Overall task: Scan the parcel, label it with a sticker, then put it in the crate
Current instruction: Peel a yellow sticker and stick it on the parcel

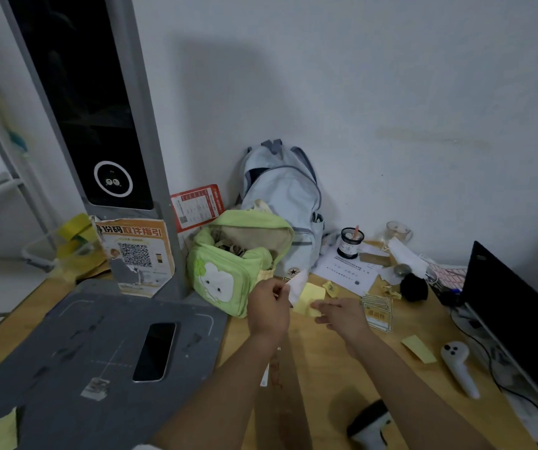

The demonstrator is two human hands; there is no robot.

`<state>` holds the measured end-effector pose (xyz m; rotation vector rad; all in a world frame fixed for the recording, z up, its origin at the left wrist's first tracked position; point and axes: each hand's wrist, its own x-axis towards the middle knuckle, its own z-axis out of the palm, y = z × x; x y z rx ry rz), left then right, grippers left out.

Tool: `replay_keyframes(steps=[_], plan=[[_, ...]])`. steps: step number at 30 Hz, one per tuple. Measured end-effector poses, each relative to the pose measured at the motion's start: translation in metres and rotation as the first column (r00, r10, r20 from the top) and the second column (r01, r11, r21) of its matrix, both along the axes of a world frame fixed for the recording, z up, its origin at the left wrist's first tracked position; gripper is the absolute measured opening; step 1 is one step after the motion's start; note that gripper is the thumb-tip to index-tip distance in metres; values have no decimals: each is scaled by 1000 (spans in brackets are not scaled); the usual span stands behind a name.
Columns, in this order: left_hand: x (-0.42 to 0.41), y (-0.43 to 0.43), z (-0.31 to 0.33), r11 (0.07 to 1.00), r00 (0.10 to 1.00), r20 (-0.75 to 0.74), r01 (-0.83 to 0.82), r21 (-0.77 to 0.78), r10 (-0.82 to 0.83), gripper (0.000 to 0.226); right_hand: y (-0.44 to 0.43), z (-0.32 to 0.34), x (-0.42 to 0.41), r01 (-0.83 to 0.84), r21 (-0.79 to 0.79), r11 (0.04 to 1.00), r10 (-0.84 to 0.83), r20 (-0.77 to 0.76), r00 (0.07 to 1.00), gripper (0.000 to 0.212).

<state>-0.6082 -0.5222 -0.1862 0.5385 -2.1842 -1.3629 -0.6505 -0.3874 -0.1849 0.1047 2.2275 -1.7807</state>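
Note:
My left hand (269, 308) pinches a small white sticker (297, 285) between thumb and fingers above the wooden table (329, 358). My right hand (342, 316) holds a yellow backing sheet (309, 298) by its lower corner, just right of the sticker. The two pieces touch or overlap at the sheet's left edge. A handheld barcode scanner (370, 423) lies at the table's front edge, under my right forearm. No parcel or crate is in view.
A grey scanning platform (66, 352) with a dark window (154, 351) and a tall kiosk screen (95, 125) fills the left. A green bag (228, 264) and blue backpack (287, 203) stand behind my hands. A monitor (517, 323), white remote (459, 368), label stack (378, 311) lie right.

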Motion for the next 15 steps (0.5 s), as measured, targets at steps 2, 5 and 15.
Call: replay_keyframes(steps=[2,5,15], plan=[[-1,3,-1,998,1000,-16,-16,59,17,15,1,1,-2,10,16,1000,-10,-25,1000,12],[-1,8,2,985,995,-62,-67,157,77,21,-1,4,-5,12,45,999,-8,-82,997,11],[-4,0,11,965,987,-62,-131,227,148,18,-6,12,-8,-2,95,995,22,-213,977,21]])
